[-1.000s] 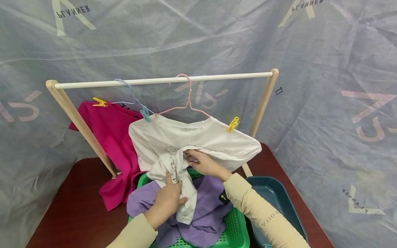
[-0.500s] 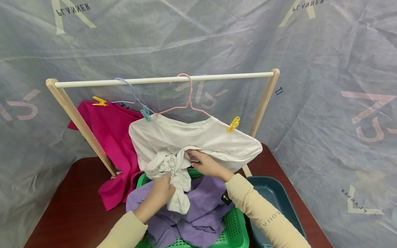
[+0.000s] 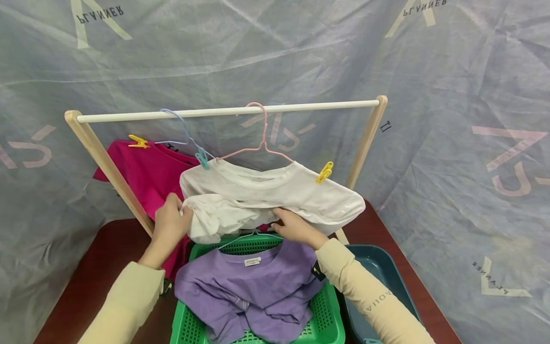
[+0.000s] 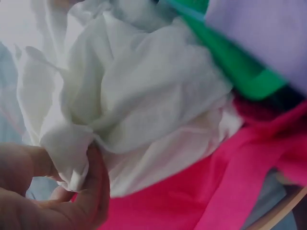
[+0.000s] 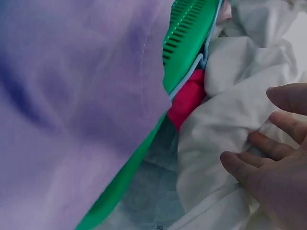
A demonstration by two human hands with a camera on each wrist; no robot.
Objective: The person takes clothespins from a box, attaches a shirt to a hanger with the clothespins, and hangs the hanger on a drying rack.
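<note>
A white shirt (image 3: 253, 184) hangs on a pink hanger (image 3: 263, 131) from the rod, its lower part bunched up. My left hand (image 3: 169, 223) pinches a bunched fold at the shirt's left side; thumb and fingers close on the cloth (image 4: 79, 148) in the left wrist view. Under the bunched front, my right hand (image 3: 296, 229) touches the fabric with fairly straight fingers (image 5: 235, 163), thumb apart. A yellow clothespin (image 3: 325, 172) grips the shirt's right shoulder, and a teal clothespin (image 3: 202, 158) sits near its left shoulder.
A magenta shirt (image 3: 142, 177) hangs behind at left on a blue hanger (image 3: 182, 126). Below, a green basket (image 3: 331, 315) holds a purple shirt (image 3: 253, 291) with a light blue hanger at its neck. A dark blue tray (image 3: 378, 263) lies right of it. Wooden posts (image 3: 367, 138) carry the white rod (image 3: 301, 106).
My left hand has moved up and left, drawing the bunched white cloth off the purple shirt, whose neckline and tag now show. My right hand has shifted slightly right.
</note>
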